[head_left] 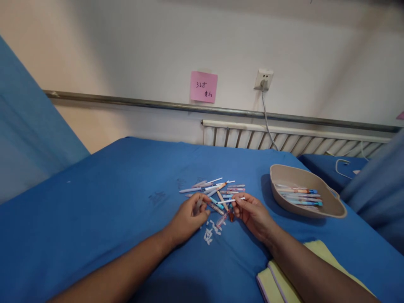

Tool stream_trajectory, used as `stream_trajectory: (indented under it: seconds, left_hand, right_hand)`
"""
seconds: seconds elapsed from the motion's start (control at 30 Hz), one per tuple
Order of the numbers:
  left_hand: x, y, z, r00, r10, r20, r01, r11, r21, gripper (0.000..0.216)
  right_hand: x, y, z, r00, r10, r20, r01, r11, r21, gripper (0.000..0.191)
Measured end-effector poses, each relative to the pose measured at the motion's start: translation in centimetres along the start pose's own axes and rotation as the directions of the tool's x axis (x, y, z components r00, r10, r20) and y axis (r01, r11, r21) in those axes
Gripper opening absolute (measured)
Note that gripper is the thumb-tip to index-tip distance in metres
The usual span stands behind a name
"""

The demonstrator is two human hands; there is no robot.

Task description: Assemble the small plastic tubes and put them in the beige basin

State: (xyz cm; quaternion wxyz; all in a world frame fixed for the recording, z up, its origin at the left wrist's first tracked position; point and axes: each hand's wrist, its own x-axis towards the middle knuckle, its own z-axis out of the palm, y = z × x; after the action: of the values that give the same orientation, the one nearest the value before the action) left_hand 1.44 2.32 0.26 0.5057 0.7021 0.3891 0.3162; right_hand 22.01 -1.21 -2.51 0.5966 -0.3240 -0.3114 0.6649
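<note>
A loose pile of pens and pen parts [217,189] lies on the blue cloth of the table [110,202]. My left hand [188,219] rests at the pile's near left edge, fingers curled round a grey pen barrel [198,205]. My right hand [252,213] is just right of the pile and pinches a thin white refill [229,200] that points left toward my left hand. Several small white caps [211,232] are scattered on the cloth between my two wrists.
A beige oval tray [331,206] holding several pens stands to the right. A yellow notebook [271,282] lies under my right forearm. Behind the table are a radiator [284,136], a wall socket with a cable [263,79] and a pink note [203,86].
</note>
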Motion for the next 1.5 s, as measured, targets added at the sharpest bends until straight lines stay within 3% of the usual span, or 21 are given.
stream_trajectory:
  seconds: [0.13, 0.4, 0.6, 0.9, 1.0, 1.1, 1.17, 1.27, 1.33, 1.5]
  left_hand:
    - [0.1, -0.2, 0.1, 1.000, 0.005, -0.010, -0.005, 0.999, 0.040, 0.017]
    - [0.0, 0.3, -0.1, 0.995, 0.067, -0.080, -0.043, 0.960, 0.275, 0.016]
    - [0.0, 0.1, -0.1, 0.994, 0.080, -0.073, -0.055, 0.954, 0.294, 0.017]
    - [0.0, 0.8, 0.4, 0.991, 0.020, -0.133, 0.015, 0.966, 0.259, 0.015]
    - [0.0, 0.8, 0.4, 0.991, -0.031, -0.131, 0.052, 0.985, 0.163, 0.021]
    - [0.3, 0.6, -0.2, 0.987, -0.135, -0.085, 0.125, 0.985, -0.115, 0.031]
    - [0.5, 0.5, -0.9, 0.973, -0.233, -0.004, 0.214, 0.900, -0.381, 0.033]
    - [1.0, 0.5, -1.9, 0.936, -0.321, 0.144, 0.334, 0.681, -0.652, 0.034]
    - [1.2, 0.5, -2.3, 0.919, -0.339, 0.200, 0.374, 0.594, -0.712, 0.032]
    - [1.3, 0.2, -2.2, 0.904, -0.350, 0.244, 0.409, 0.548, -0.729, 0.025]
  right_hand:
    - [-0.1, 0.0, 0.1, 1.000, -0.004, 0.008, 0.004, 1.000, -0.005, 0.020]
    - [-0.1, 0.4, 0.3, 1.000, -0.006, 0.022, 0.008, 0.997, -0.082, 0.022]
    - [-0.1, 0.6, 0.4, 0.999, 0.008, 0.039, -0.003, 0.991, -0.136, 0.025]
    - [-0.2, 0.4, 0.8, 0.996, 0.083, -0.013, -0.083, 0.996, -0.023, 0.024]
    - [-0.2, 0.4, 0.6, 0.995, 0.099, -0.008, -0.099, 0.995, 0.014, 0.023]
    - [-0.2, 0.2, 0.2, 0.994, 0.109, 0.010, -0.110, 0.992, 0.066, 0.021]
    - [-0.1, 0.1, -0.1, 0.994, 0.111, 0.011, -0.112, 0.989, 0.100, 0.019]
    - [-0.1, 0.0, -0.4, 0.993, 0.116, -0.003, -0.115, 0.985, 0.129, 0.017]
    - [-0.1, -0.1, -0.5, 0.993, 0.118, -0.005, -0.116, 0.985, 0.131, 0.017]
    - [0.0, -0.1, -0.7, 0.994, 0.110, -0.017, -0.107, 0.987, 0.120, 0.018]
